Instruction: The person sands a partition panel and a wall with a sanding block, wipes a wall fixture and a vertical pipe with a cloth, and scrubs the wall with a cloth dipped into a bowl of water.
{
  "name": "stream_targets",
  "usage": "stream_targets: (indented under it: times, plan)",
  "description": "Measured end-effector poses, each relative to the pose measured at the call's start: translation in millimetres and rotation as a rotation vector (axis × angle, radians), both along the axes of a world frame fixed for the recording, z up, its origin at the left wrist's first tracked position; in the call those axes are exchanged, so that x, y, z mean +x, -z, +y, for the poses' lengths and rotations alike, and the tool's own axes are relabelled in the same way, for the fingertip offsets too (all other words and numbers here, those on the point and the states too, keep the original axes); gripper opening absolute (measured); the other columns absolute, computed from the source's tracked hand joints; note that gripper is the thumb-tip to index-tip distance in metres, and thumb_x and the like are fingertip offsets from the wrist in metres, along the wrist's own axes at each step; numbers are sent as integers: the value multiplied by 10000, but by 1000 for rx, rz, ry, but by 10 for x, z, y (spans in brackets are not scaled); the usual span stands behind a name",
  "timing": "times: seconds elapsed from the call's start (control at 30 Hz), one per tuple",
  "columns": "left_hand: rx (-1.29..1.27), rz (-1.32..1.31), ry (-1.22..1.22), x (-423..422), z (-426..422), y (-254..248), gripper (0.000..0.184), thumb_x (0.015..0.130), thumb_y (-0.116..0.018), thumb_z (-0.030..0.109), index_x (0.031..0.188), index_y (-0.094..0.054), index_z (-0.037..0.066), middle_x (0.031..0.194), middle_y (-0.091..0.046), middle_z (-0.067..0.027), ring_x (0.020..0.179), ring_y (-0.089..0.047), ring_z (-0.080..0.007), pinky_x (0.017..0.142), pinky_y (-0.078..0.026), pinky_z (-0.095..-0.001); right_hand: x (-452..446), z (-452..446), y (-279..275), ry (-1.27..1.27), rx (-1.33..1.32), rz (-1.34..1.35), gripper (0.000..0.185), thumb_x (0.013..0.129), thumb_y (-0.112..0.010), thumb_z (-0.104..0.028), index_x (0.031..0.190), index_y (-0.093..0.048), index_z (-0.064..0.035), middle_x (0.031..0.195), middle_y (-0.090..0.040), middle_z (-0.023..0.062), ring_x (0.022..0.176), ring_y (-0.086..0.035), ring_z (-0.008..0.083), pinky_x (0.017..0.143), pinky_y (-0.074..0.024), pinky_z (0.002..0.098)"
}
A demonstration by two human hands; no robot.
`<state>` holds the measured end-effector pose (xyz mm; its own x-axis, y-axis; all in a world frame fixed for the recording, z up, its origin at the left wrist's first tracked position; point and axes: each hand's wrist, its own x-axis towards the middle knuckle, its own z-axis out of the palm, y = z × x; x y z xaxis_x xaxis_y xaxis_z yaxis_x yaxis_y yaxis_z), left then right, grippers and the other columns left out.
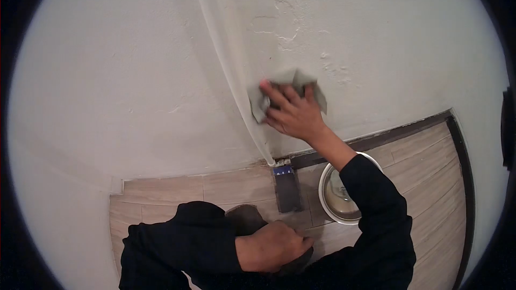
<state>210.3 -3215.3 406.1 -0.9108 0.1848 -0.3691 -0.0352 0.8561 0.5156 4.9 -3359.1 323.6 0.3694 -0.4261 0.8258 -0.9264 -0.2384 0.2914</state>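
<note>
My right hand presses a grey-green cloth flat against the white wall, just right of the thin vertical pipe. Its fingers are spread over the cloth and a little blurred by motion; the cloth's edges and folds stick out around them. Low in the view, my left hand rests near my knee, its fingers curled closed with nothing seen in them. Below my right forearm stands a round basin with a white rim. It seems to hold liquid, and my sleeve covers part of it.
Bubbled, peeling paint marks the wall above the cloth. A dark baseboard runs along the wall's foot to the right corner. On the wood-look floor, a dark item with a blue end lies by the pipe's base.
</note>
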Motion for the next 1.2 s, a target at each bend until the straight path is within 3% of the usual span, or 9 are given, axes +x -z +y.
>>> stream_targets:
  times: [0.1,0.37,0.6,0.67,0.73,0.83,0.93,1.1,1.2]
  plan:
    - [-37,4,-29,32,-3,-69,491,733,-710,89,1183,-555,-28,904,-647,-198,785,-699,-354,676,-583,-436,-320,-15,540,-64,56,169,213,829,-673,-468,814,-653,-257,1583,-395,-95,1212,-516,137,1039,-315,624]
    - [-33,58,-23,-11,23,-66,493,728,-720,103,1177,-565,-31,864,-643,-178,766,-698,-332,647,-578,-421,-276,-81,-183,49,-122,-169,267,805,-699,-499,802,-662,-235,1587,-391,-63,1233,-512,147,1034,-311,668]
    - [-74,78,-20,15,49,-79,499,725,-720,114,1178,-574,-34,866,-647,-175,759,-695,-315,650,-579,-409,-422,60,289,25,70,86,280,815,-689,-519,819,-688,-239,1584,-387,-116,1268,-491,165,1090,-263,649]
    - [-37,81,-20,11,26,-126,504,722,-718,113,1182,-575,-38,868,-648,-176,760,-696,-318,651,-580,-408,-453,42,36,106,15,-87,299,821,-679,-541,861,-730,-249,1587,-398,-42,1366,-437,265,1128,-175,670]
    - [-26,84,-29,14,20,-94,509,720,-716,113,1185,-575,-40,866,-647,-177,759,-696,-321,646,-581,-410,-412,-45,-146,85,-100,-127,341,807,-702,-553,768,-731,-216,1625,-318,105,1460,-316,347,1155,-32,705]
    - [-30,104,-31,-2,29,-2,502,719,-710,110,1178,-575,-42,857,-643,-181,754,-696,-324,629,-581,-412,-252,-6,65,15,3,-140,276,809,-699,-521,783,-677,-247,1603,-374,-23,1324,-461,222,1127,-148,673]
    - [-36,139,-30,9,31,-13,462,724,-701,101,1146,-575,-40,846,-641,-183,754,-697,-324,614,-580,-410,-264,36,288,-43,14,98,279,781,-721,-504,733,-642,-241,1610,-362,-11,1294,-475,198,1107,-189,663]
    - [-9,114,-37,5,19,-41,406,729,-693,90,1096,-570,-33,838,-642,-188,741,-697,-327,601,-576,-403,-183,-46,-262,47,-103,-164,231,792,-709,-465,763,-658,-241,1609,-360,4,1274,-483,217,1043,-244,686]
    - [-34,101,-74,-34,30,8,421,723,-699,90,1107,-572,-28,844,-643,-184,735,-697,-329,610,-576,-410,-81,-142,-114,-55,-110,-142,236,790,-713,-458,788,-662,-228,1607,-360,5,1283,-483,222,1043,-238,704]
